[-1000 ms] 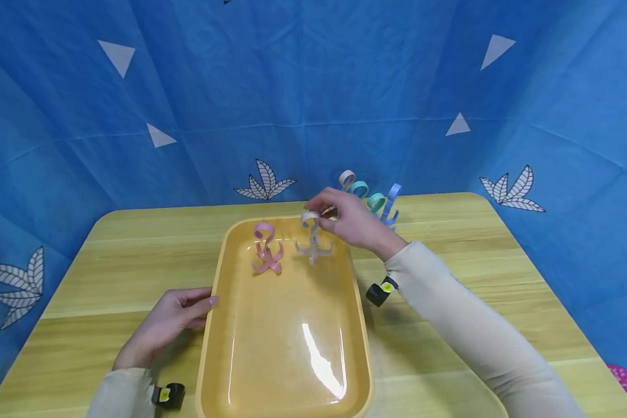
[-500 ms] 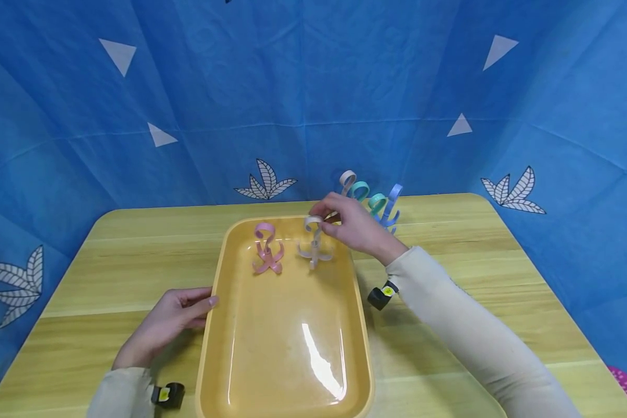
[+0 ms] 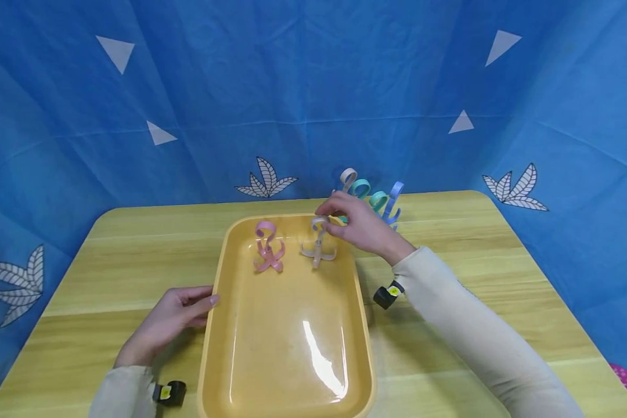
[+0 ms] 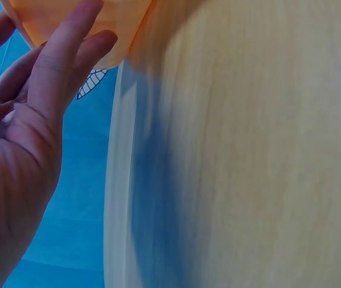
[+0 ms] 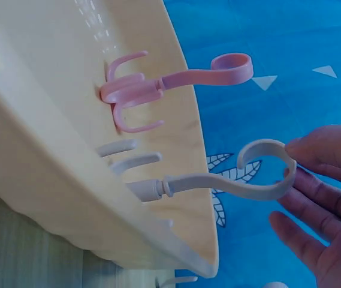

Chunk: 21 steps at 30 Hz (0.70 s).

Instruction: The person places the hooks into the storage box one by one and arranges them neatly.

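A pale yellow tray (image 3: 287, 325) lies on the table, its left rim between the thumb and fingers of my left hand (image 3: 169, 319). In the left wrist view, the left fingers (image 4: 53, 66) reach along the tray's outer wall. Toward the tray's far right corner, a greyish-white multi-claw hook (image 3: 317, 252) stands upright, claws down. My right hand (image 3: 363, 226) pinches its curled top; in the right wrist view the thumb touches the ring of the white hook (image 5: 218, 183). A pink hook (image 3: 268, 255) of the same shape stands to its left inside the tray.
Behind my right hand, beyond the tray's far right corner, are more hooks: a white one (image 3: 348, 177), two green ones with the nearer green hook (image 3: 378, 200), and a blue hook (image 3: 394, 200). A blue patterned cloth (image 3: 303, 87) hangs behind the wooden table (image 3: 151, 249).
My right hand has shifted slightly right with the white hook, which has also come down a little toward the tray floor. The left hand keeps its place on the rim.
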Motion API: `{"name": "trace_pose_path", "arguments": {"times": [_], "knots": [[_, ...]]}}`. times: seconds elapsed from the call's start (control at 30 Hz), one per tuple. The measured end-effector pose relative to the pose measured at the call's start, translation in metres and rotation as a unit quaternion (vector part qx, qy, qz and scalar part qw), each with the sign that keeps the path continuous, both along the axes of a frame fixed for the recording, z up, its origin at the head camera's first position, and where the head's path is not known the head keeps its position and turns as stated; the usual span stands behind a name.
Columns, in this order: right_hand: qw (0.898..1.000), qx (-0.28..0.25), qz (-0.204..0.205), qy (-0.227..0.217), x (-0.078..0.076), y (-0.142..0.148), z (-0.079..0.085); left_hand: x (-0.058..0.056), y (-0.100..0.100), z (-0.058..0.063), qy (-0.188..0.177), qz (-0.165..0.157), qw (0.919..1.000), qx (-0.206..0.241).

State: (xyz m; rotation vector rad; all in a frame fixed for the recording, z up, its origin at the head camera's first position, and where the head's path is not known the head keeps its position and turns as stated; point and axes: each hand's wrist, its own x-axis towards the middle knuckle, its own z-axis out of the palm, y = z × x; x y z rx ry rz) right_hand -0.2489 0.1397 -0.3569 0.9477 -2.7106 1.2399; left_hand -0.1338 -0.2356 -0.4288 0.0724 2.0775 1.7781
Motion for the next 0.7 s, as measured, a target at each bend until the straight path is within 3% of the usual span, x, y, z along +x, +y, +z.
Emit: {"name": "trace_pose_path", "arguments": {"times": [0.7], "knots": [[0.999, -0.021, -0.034, 0.037, 0.01, 0.02, 0.005, 0.002, -0.001, -0.004, 0.003, 0.002, 1.0, 0.002]]}}
